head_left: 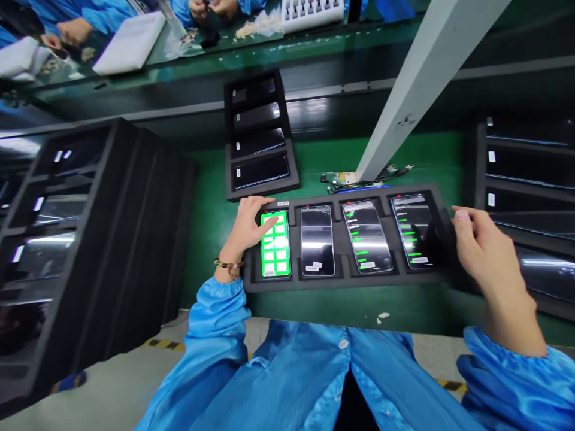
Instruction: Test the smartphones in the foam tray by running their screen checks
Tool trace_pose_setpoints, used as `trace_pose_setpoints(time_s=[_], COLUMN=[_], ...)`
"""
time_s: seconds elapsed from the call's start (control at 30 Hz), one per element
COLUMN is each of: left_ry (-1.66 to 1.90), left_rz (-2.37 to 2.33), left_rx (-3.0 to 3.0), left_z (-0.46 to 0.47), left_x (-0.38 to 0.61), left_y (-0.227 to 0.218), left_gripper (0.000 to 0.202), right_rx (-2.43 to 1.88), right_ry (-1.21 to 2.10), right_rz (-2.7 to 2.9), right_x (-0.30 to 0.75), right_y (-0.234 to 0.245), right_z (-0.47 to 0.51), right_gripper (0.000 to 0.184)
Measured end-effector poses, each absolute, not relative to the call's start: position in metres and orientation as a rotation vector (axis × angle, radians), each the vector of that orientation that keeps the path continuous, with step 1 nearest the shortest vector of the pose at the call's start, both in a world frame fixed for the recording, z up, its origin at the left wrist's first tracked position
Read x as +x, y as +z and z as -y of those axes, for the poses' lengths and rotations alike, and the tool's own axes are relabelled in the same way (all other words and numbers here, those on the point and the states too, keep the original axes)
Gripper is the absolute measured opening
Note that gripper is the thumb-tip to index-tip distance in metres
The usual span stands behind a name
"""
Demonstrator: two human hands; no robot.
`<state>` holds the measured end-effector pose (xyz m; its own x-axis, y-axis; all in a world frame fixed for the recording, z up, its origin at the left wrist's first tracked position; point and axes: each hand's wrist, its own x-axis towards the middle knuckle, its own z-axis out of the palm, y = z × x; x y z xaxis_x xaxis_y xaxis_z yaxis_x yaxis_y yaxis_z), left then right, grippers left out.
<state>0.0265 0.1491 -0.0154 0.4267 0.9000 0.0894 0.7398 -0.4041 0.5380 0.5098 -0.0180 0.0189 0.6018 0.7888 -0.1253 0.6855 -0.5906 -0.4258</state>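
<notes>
In front of me lies a black foam tray [294, 282] with a row of several smartphones in its slots. My left hand [249, 224] is at the tray's left end, fingers spread, with the thumb over the leftmost smartphone [275, 254]; I cannot tell if it touches the screen. That screen is lit green with white blocks. Beside it is a smartphone with a dark screen [317, 233]. Two more, a tilted smartphone [372, 236] and the rightmost smartphone [415, 230], show green lines of text. My right hand [492, 251] has its fingers bent around the tray's right end.
Another phone-filled foam tray [294, 173] lies behind. Tall stacks of phone trays stand at left [135, 239] and right [480, 173]. A grey post [404, 102] rises behind the front tray, cables [390, 173] at its foot. Across the bench, co-workers' hands [74, 31] handle small parts.
</notes>
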Motion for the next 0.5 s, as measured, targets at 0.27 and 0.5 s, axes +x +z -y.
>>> trace_pose_setpoints(time_s=[0.27,0.5], left_ry=[0.549,0.574], left_rz=[-1.419,-1.320], left_rx=[2.259,2.338], left_z=[-0.149,-0.148], left_x=[0.030,0.017], left_y=[-0.016,-0.019], left_gripper=[0.042,0.046], right_rx=[-2.152,-2.186], right_ry=[0.310,0.500], right_rz=[1.606,1.698], right_x=[0.489,0.522], right_y=[0.048,0.039], right_z=[-0.045,-0.058], right_gripper=[0.036,0.043])
